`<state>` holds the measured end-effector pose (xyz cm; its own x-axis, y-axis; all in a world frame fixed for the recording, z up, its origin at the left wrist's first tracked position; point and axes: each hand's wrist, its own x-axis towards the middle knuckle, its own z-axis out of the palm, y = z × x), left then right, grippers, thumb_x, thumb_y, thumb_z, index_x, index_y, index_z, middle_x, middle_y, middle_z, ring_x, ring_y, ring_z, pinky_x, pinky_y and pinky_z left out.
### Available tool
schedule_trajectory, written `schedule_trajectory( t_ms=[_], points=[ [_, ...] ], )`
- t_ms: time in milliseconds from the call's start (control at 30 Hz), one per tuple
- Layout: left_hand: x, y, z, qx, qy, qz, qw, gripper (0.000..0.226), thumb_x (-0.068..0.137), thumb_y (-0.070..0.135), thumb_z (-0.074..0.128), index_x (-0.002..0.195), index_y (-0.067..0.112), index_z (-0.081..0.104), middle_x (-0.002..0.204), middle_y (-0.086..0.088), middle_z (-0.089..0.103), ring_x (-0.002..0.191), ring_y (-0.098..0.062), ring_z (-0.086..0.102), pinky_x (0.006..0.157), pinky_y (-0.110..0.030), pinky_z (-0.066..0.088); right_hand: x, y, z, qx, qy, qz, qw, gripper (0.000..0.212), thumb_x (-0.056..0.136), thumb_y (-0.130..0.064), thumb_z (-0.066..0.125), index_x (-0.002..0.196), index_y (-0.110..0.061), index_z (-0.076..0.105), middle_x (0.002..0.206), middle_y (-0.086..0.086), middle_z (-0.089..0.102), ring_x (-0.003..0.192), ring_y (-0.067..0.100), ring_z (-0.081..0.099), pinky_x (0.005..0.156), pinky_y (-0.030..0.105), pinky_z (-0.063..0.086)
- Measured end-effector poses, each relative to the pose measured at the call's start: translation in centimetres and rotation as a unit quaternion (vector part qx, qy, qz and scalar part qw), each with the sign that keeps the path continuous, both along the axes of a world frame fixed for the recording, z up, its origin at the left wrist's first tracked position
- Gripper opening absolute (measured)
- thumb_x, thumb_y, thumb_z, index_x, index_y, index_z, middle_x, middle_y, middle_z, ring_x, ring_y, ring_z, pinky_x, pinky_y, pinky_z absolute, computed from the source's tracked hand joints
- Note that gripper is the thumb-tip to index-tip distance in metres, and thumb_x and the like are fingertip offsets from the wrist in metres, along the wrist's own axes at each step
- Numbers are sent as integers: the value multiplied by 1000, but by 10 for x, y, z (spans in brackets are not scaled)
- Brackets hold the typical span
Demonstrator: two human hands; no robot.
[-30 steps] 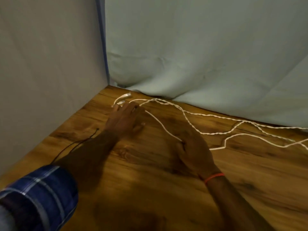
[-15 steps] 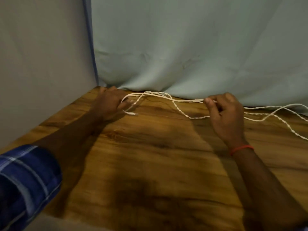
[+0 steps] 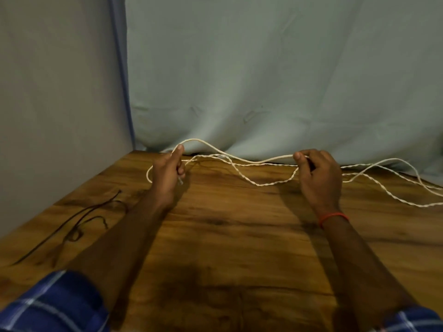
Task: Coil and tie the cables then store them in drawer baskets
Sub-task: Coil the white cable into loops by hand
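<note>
- Our wooden table [image 3: 239, 248] fills the lower view, backed by a pale cloth backdrop [image 3: 263, 80] that hangs down to its far edge.
- The white twisted cable [image 3: 268, 184] sprawls along the far side of the table, with loose waves trailing off to the right; no drawer basket is in view.
- Our left hand [image 3: 167, 173] is closed around one end of the cable, thumb pinching a strand that arches up and across, with a small loop hanging out to its left.
- Our right hand [image 3: 320, 178] pinches the same raised strand between thumb and fingers, so a span sags between the two hands, above the table.
- A thin dark cord [image 3: 72, 224] lies untouched near the left edge, well apart from the white cable.
- We judge this to be the start of coiling: the first length is measured out. Next we need to bring the right hand's strand over to the left hand to lay a loop, then draw in more slack.
- Half a second ago the left hand rested low by the corner; now both hands are lifted and the strand between them is raised.
</note>
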<state>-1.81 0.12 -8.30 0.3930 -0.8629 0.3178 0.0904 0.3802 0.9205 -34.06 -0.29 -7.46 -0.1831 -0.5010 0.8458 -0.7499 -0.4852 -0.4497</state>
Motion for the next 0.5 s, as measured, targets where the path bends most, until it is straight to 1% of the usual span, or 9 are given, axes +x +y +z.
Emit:
schedule_trajectory(
  t_ms=[67,133,233,300,367,400,433,467,500],
  points=[
    [-11,-6,-3,20,71,-32,997,40,96,40,63,65,22,47,53,4,36,45,-10,32,44,-27,25,0,1,1,-3,-7,-16,1000,24,98,-36,60,99,-16,74,86,6,64,76,22,60,63,35,48],
    [-18,-10,-4,21,126,-75,989,42,96,46,60,64,23,46,51,6,31,43,-9,27,44,-27,21,1,2,3,-8,-2,-23,1000,22,96,-35,63,99,-17,76,83,4,63,73,21,60,61,33,47],
    [-24,-15,-5,-4,148,-138,979,46,102,47,46,66,20,52,47,7,29,39,-7,25,42,-24,19,4,3,5,-1,47,-27,999,19,95,-35,65,96,-20,76,82,2,60,71,20,58,60,33,46],
    [-27,-15,-2,-11,150,-172,974,46,105,41,40,69,19,57,48,6,36,39,-8,30,41,-23,22,5,3,5,27,106,-30,994,19,94,-37,65,95,-22,77,82,1,59,73,20,58,61,31,43],
    [-31,-16,5,-11,165,-204,965,46,105,36,39,69,18,62,56,3,53,45,-10,47,44,-22,36,8,2,5,73,164,-5,984,19,94,-39,65,95,-24,77,80,-1,57,75,19,57,63,31,41],
    [-34,-15,8,-13,173,-216,961,45,105,34,39,72,16,63,64,-1,62,53,-13,58,49,-23,45,9,2,6,96,188,25,977,19,93,-39,67,94,-24,78,78,-2,57,74,18,56,63,31,40],
    [-38,-14,9,-15,174,-226,958,43,106,34,38,76,14,62,76,-4,70,65,-17,67,59,-26,54,11,4,7,118,205,65,969,17,92,-38,69,92,-23,78,76,-3,58,73,16,55,63,32,40],
    [-42,-14,9,-17,167,-234,958,41,106,33,38,80,13,61,88,-8,74,79,-22,73,71,-31,58,13,6,9,140,212,109,961,15,90,-36,71,90,-23,79,76,-5,61,71,15,55,64,33,42],
    [-46,-14,8,-18,159,-237,958,39,107,32,38,82,11,60,101,-11,75,93,-27,73,84,-37,58,17,9,11,165,204,155,952,12,89,-33,74,88,-23,80,76,-6,65,72,14,58,66,34,45]
  ],
)
